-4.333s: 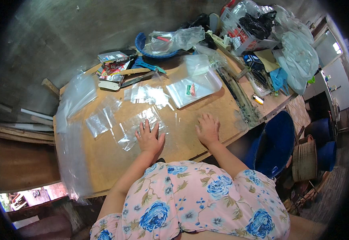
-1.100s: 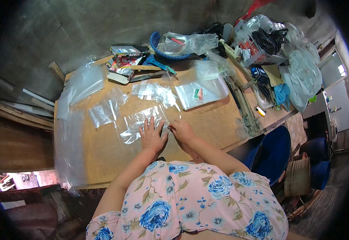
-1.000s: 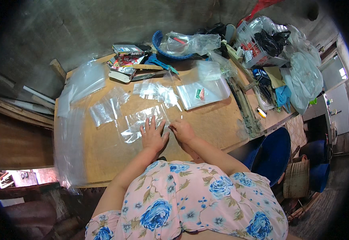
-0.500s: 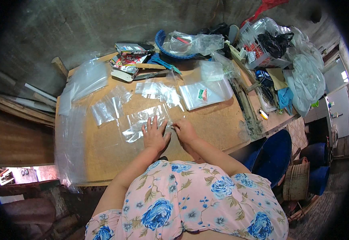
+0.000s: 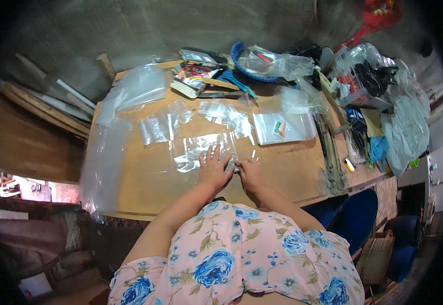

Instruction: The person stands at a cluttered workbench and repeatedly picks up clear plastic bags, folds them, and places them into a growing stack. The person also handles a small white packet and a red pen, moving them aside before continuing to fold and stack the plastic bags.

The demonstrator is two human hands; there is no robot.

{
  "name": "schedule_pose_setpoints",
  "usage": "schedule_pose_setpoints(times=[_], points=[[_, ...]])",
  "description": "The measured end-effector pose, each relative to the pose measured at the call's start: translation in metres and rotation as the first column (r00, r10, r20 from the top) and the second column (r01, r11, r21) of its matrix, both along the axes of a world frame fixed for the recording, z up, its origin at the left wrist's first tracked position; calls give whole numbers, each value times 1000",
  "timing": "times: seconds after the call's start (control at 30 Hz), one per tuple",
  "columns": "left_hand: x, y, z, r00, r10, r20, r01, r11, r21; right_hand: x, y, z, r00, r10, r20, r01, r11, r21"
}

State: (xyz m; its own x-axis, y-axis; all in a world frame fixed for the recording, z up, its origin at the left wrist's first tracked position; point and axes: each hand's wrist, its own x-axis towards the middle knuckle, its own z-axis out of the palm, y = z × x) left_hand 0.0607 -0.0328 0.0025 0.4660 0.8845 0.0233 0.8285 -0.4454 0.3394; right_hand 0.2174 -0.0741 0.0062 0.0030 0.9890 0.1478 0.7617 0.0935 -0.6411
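My left hand lies flat with its fingers spread on a clear plastic bag on the wooden table. Beside it my right hand is closed, its thumb and fingertips pinching the bag's right edge. The two hands almost meet there, and a small shiny fold shows between them. Just beyond lie more clear bags and another loose clear bag. Farther right is a neat stack of clear plastic sheets with a small green and red label on it.
Long clear plastic sheets cover the table's left side. At the back are small boxes, blue-handled scissors, a knife and a blue basket. A plastic crate with bags stands right; blue tubs sit below.
The whole view has shifted, so the table appears farther right. My right hand has drawn slightly nearer to me at the bag's edge, while my left hand stays flat on it.
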Motion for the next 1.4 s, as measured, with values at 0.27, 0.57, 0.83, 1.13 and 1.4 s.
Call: schedule_pose_setpoints(times=[0.27,0.57,0.83,1.13,1.4], points=[[-51,-5,-2,988,65,143,-77,994,83,33,-34,-52,864,-362,-349,382,924,-13],[-192,-30,17,984,23,-177,-20,1000,17,29,-39,-44,760,-542,-357,576,818,-16],[-311,-29,23,959,-18,-284,36,998,59,14,-50,-43,676,-670,-307,689,722,-60],[-354,-14,41,966,-115,-231,132,989,59,-2,-54,-44,613,-768,-185,790,595,147],[-379,7,33,960,-169,-222,188,980,66,-11,-54,-48,561,-815,-147,819,521,240]])
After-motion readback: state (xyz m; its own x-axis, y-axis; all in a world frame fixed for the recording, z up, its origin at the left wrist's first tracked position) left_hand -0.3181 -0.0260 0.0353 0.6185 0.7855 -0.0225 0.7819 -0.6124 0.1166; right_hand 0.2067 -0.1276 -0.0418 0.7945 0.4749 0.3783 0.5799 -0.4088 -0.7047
